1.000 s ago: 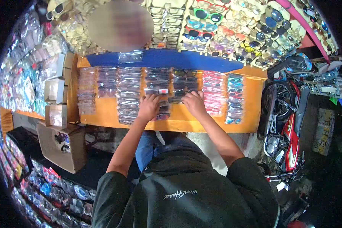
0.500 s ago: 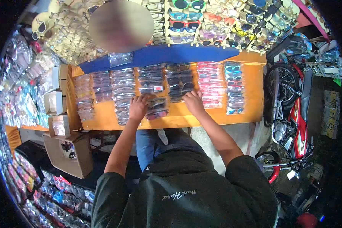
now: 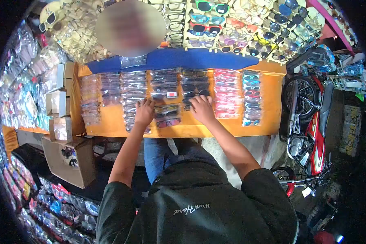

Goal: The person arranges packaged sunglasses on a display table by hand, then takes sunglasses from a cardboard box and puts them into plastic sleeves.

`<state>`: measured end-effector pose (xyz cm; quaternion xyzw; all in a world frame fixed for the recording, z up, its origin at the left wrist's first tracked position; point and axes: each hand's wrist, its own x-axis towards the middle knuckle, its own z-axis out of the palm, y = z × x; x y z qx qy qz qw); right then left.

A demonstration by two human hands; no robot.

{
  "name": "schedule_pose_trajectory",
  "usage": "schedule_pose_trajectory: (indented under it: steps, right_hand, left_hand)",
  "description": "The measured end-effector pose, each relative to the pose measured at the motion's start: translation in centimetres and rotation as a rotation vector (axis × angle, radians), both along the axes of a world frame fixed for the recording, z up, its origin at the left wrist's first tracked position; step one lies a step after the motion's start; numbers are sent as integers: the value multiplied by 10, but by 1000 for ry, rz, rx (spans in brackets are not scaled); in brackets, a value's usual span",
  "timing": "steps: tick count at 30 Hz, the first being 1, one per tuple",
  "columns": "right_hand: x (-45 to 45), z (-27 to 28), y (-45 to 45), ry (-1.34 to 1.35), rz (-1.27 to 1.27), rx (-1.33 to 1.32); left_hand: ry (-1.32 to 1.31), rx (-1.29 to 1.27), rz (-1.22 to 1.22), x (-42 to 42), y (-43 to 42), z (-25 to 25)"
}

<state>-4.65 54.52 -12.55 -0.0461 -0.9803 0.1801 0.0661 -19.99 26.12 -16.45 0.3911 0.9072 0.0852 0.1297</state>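
Note:
My left hand [image 3: 144, 112] lies with its fingers apart on the lower part of a column of plastic-wrapped eyeglasses [image 3: 133, 87]. My right hand [image 3: 202, 110] rests, fingers spread, on the lower end of a column of dark sunglasses [image 3: 194, 83]. Between the hands is a short stack of wrapped sunglasses [image 3: 168, 115]. Above that stack, another wrapped column [image 3: 164, 81] carries a small white and red label [image 3: 172, 94]. To the right are wrapped pink-framed glasses [image 3: 227, 93] and a column of multicoloured sunglasses [image 3: 251, 97].
An orange cloth [image 3: 268, 118] covers the table, with a blue cloth [image 3: 191, 57] behind. Display racks of glasses [image 3: 207, 28] rise at the back. Cardboard boxes [image 3: 71, 162] stand at left, and a red motorcycle [image 3: 318, 138] at right. A blurred patch hides part of the back.
My right hand has shifted slightly left and lies flatter on the dark sunglasses. My left hand has moved a little left, off the short stack. The view has tilted slightly.

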Motion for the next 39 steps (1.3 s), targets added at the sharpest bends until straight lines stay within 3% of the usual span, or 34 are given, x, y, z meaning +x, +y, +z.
schedule_pose_trajectory:
  steps: [5,9,23,25,28,32,37,39]
  right_hand:
    - [-37,-4,-25,49,64,-8]
    - [-59,-10,-42,-137,143,16]
    - [-76,-32,-60,-221,205,-53]
    - [-80,-24,-61,-274,218,-10]
    - [-97,0,-62,-302,163,-28]
    - [-127,-1,-52,-27,23,52]
    - [-157,-15,-41,26,18,12]
    - [-165,-22,-38,-76,51,128]
  left_hand:
    - [-17,-3,11,-10,-1,-3]
    - [-52,-10,-6,-13,-2,-4]
    - [-4,21,-114,-20,-2,-32]
    - [-24,-53,-133,-23,-2,-31]
    - [-25,45,-142,-25,-4,-21]
    - [-45,24,-131,-25,0,0]
    - [-72,129,-74,-24,-4,5]
    - [-46,160,-52,-24,-8,4]
